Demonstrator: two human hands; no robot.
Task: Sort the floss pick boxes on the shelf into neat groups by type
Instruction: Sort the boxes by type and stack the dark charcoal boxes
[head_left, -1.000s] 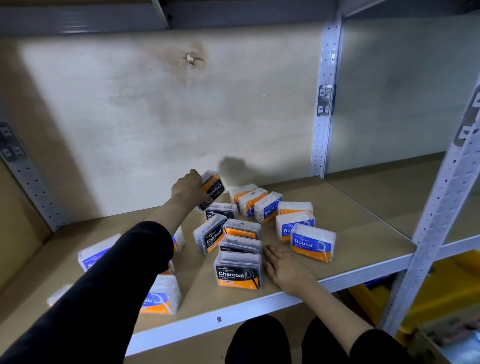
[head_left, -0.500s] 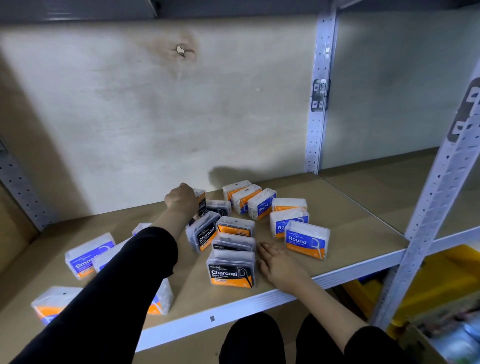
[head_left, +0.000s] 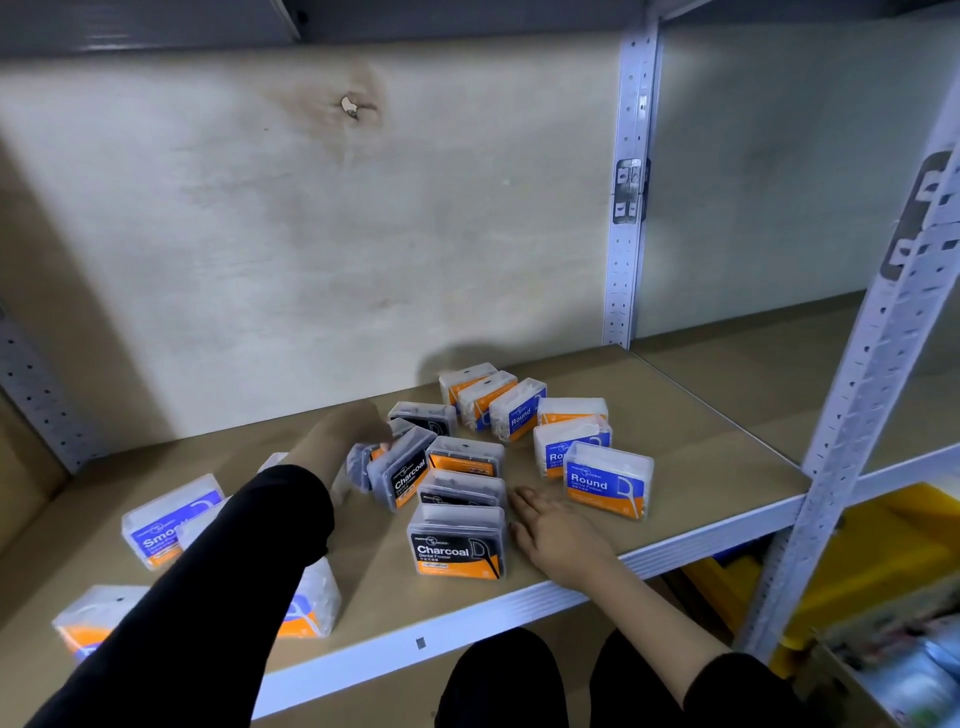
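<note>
Because the left hand (head_left: 349, 435) showed only as a blur over the rear of the Charcoal boxes (head_left: 464, 460), it could not be told whether its fingers gripped the tilted dark box (head_left: 360, 464) beneath them or merely touched it. That box leaned against an upright Charcoal box (head_left: 404, 474), so a careless release would likely have tipped it over or shoved its neighbour out of line. The left sleeve (head_left: 234, 571) crossed low over the Smooth boxes (head_left: 165, 522) on the left of the shelf (head_left: 701, 467), and dragging the arm back could have swept 1 or 2 of them askew. The front Charcoal box (head_left: 457, 545) stood near the shelf's front edge. A nudge from the right hand (head_left: 558, 532), which lay flat and relaxed just beside it, holding nothing, might have pushed it off. The Round boxes (head_left: 608, 483) sat grouped to the right of that hand, near it but untouched. The Charcoal boxes lay between the 2 hands, the Smooth ones under and left of the left arm.
</note>
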